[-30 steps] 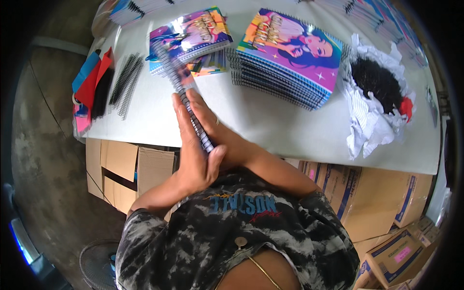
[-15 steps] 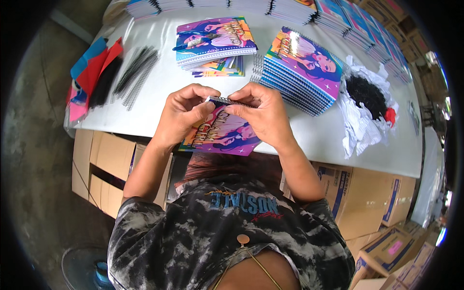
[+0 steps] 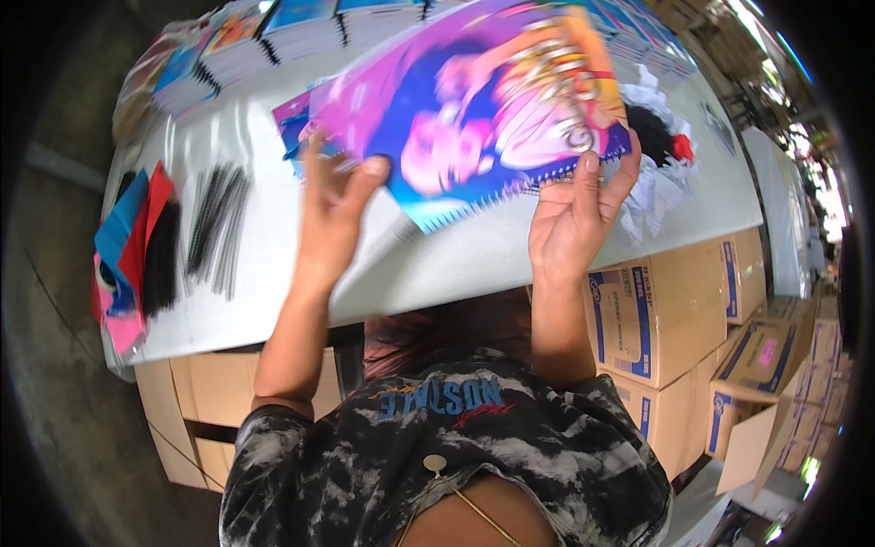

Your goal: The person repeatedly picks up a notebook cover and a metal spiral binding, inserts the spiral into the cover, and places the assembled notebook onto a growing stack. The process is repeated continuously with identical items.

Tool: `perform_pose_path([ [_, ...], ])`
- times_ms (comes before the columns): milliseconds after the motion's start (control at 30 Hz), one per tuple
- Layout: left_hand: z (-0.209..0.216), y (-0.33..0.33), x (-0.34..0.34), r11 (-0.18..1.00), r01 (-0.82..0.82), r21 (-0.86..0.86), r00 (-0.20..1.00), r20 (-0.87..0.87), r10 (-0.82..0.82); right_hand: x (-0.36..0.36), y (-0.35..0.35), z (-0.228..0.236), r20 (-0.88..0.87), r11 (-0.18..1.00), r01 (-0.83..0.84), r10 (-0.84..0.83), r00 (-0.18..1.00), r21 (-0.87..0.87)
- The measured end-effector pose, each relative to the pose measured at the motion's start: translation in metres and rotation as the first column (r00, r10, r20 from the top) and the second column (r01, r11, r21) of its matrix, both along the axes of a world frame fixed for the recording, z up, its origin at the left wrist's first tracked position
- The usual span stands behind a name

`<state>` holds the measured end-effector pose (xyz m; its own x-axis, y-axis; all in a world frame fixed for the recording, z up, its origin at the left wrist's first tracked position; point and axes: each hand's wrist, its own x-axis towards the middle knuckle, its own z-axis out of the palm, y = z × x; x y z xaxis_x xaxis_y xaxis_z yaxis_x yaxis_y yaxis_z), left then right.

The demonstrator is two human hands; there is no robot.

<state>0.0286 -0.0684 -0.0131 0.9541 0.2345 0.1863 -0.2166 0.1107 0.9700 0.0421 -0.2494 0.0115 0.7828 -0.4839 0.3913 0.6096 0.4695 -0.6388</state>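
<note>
A spiral-bound notebook (image 3: 483,109) with a purple and blue illustrated cover is raised over the table, tilted and blurred by motion. My right hand (image 3: 574,214) grips it at its wire-bound edge, with the thumb on the cover and fingers beneath. By its lower left corner, my left hand (image 3: 335,205) has thumb and fingers spread, the fingertips smeared. Just beyond that hand, part of a purple-covered stack (image 3: 293,117) shows; the raised notebook hides most of what lies behind it.
Dark binding wires (image 3: 217,228) lie on the white table (image 3: 437,260), beside red, blue and pink sheets (image 3: 132,246). Stacked notebooks (image 3: 301,41) line the far edge. Crumpled white paper (image 3: 652,196) holds a black tangle (image 3: 645,137). Cardboard boxes (image 3: 679,310) stand below right.
The notebook has gone from upright between both hands near the table's front edge to raised and turned, farther out. My left hand has opened away from the binding; the whole view has shifted.
</note>
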Motion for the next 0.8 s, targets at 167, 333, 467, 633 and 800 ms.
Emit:
perform_pose_path([
  [167, 0.017, -0.069, 0.084, 0.99, -0.024, 0.137, 0.954, 0.299, -0.018, 0.034, -0.054, -0.04, -0.033, 0.787, 0.47, -0.524, 0.851, -0.399],
  [333, -0.06, -0.087, 0.12, 0.431, -0.521, 0.736, 0.84, 0.533, 0.106, 0.074, -0.114, -0.122, -0.079, 0.317, 0.25, -0.748, 0.659, -0.915],
  [467, -0.079, -0.105, 0.122, 0.656, -0.522, 0.545, 0.836, 0.48, 0.266, 0.088, -0.121, -0.121, -0.072, 0.704, 0.334, -0.48, 0.874, -0.627],
  [633, -0.088, -0.116, 0.124, 0.796, -0.419, 0.437, 0.907, 0.231, 0.351, 0.106, -0.117, -0.129, -0.057, 0.714, 0.41, -0.53, 0.846, -0.568],
  [800, -0.111, -0.127, 0.128, 0.731, -0.65, 0.207, 0.73, 0.437, 0.525, 0.106, -0.114, -0.127, 0.007, 0.678, 0.481, -0.574, 0.819, -0.556],
])
